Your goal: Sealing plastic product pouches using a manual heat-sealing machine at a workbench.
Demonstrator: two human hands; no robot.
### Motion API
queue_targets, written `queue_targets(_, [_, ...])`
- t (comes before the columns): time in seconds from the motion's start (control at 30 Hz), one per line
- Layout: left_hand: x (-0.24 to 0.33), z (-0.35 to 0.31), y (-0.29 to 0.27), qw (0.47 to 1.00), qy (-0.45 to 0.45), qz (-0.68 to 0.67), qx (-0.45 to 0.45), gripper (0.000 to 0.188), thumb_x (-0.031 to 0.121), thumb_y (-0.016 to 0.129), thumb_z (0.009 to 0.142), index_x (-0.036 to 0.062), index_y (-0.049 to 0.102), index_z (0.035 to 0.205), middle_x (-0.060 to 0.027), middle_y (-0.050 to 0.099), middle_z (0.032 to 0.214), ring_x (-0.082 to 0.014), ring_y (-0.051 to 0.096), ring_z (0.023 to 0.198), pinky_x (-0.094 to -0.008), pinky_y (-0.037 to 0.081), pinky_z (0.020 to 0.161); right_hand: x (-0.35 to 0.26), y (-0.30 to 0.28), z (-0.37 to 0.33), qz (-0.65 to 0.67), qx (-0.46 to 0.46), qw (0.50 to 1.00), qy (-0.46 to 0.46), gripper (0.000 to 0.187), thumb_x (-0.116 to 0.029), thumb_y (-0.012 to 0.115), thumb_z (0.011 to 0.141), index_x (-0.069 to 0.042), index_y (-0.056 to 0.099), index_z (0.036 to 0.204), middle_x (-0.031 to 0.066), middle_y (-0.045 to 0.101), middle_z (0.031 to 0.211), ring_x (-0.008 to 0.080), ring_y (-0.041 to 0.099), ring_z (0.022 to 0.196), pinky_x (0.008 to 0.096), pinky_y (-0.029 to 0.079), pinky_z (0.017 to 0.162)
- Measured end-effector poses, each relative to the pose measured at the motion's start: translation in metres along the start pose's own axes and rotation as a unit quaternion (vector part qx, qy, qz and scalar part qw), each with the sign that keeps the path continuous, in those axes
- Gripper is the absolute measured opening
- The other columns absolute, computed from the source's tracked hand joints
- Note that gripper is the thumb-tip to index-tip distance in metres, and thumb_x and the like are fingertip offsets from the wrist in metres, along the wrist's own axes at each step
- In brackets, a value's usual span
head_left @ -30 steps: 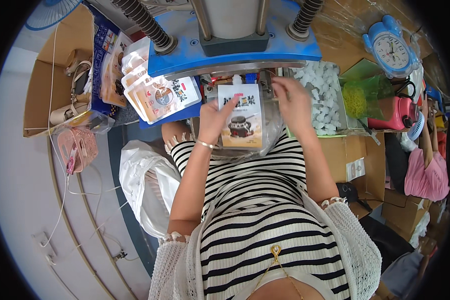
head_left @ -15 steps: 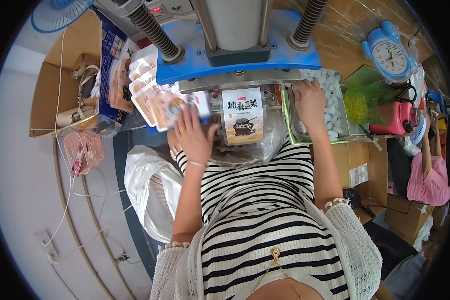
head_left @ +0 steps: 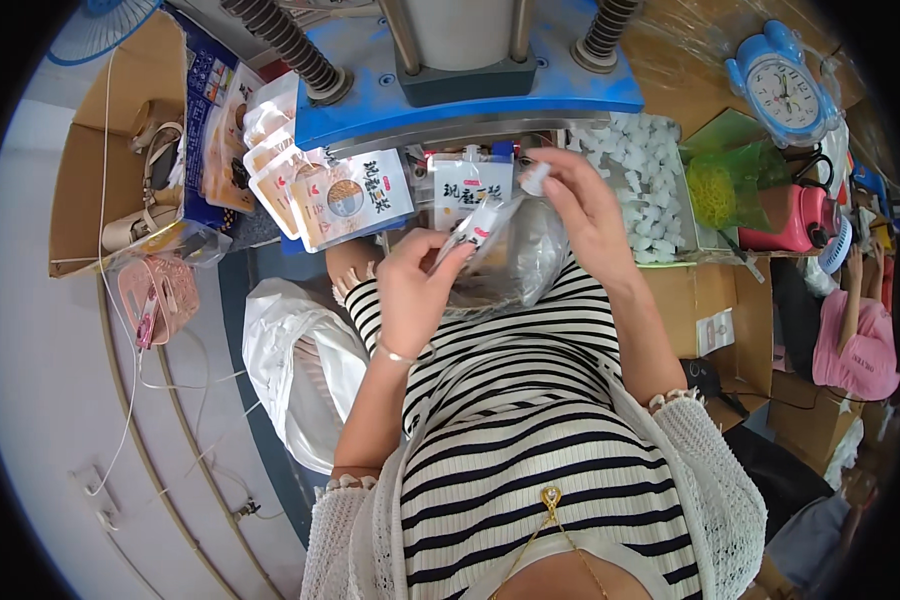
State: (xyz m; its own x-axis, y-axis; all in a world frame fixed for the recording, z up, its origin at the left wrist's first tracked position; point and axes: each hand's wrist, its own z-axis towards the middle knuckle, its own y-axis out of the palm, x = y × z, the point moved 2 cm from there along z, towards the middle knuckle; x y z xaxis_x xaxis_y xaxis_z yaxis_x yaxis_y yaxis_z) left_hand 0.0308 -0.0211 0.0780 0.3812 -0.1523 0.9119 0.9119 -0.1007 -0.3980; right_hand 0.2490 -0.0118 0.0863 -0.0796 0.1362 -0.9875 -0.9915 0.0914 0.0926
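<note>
My left hand [head_left: 417, 290] grips a printed white pouch [head_left: 478, 225] by its lower end, holding it tilted above my lap. At the pouch's upper end, my right hand [head_left: 592, 220] pinches a small white plastic spout [head_left: 535, 179] between thumb and fingers. Whether the spout touches the pouch, I cannot tell. Behind them, another printed pouch [head_left: 452, 190] hangs at the front of the blue press [head_left: 470, 105]. A fanned stack of printed pouches [head_left: 370, 212] lies by my left hand. Right of the press, a tray holds many white spouts [head_left: 625, 185].
A clear plastic bag [head_left: 540, 260] bulges below the press. Left stand a cardboard box [head_left: 90, 190], a pink basket [head_left: 175, 290] and a white bag [head_left: 295, 370]. Right are a blue alarm clock [head_left: 782, 92], a pink bottle [head_left: 785, 222] and another person [head_left: 855, 335].
My left hand has come from the stack to the middle with a pouch. My right hand has left the spout tray and moved left with a spout.
</note>
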Motion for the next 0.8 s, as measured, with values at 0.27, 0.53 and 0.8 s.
queue_targets(0.27, [-0.036, 0.003, 0.044, 0.983, -0.099, -0.151, -0.042, 0.022, 0.017, 0.07, 0.085, -0.0046, 0.067, 0.086, -0.0014, 0.063, 0.067, -0.0029, 0.048, 0.061, -0.0217, 0.04, 0.054, 0.025, 0.022, 0.018, -0.09, -0.068, 0.994, 0.008, 0.025, -0.006, 0.05, 0.092, -0.003, 0.058, 0.116, 0.0109, 0.06, 0.093, 0.0186, 0.057, 0.084, 0.0278, 0.045, 0.078])
queue_targets(0.53, [-0.059, 0.04, 0.043, 0.969, -0.13, -0.208, 0.003, 0.02, 0.02, 0.068, 0.088, 0.0001, 0.069, 0.09, 0.0016, 0.065, 0.078, -0.0015, 0.051, 0.067, -0.0194, 0.041, 0.057, 0.029, -0.019, 0.019, -0.401, 0.072, 0.911, -0.07, 0.027, -0.007, 0.053, 0.09, -0.003, 0.06, 0.116, 0.0143, 0.066, 0.097, 0.0256, 0.063, 0.088, 0.031, 0.048, 0.08])
queue_targets(0.8, [-0.037, 0.052, 0.019, 0.959, -0.106, 0.255, -0.059, 0.02, 0.02, 0.069, 0.085, 0.002, 0.067, 0.094, -0.0066, 0.069, 0.083, -0.0222, 0.061, 0.065, -0.0285, 0.047, 0.064, 0.043, -0.043, 0.044, -0.663, 0.12, 0.732, -0.102, 0.011, -0.009, 0.053, 0.085, -0.003, 0.061, 0.09, 0.0143, 0.064, 0.085, 0.0335, 0.061, 0.082, 0.0415, 0.049, 0.07])
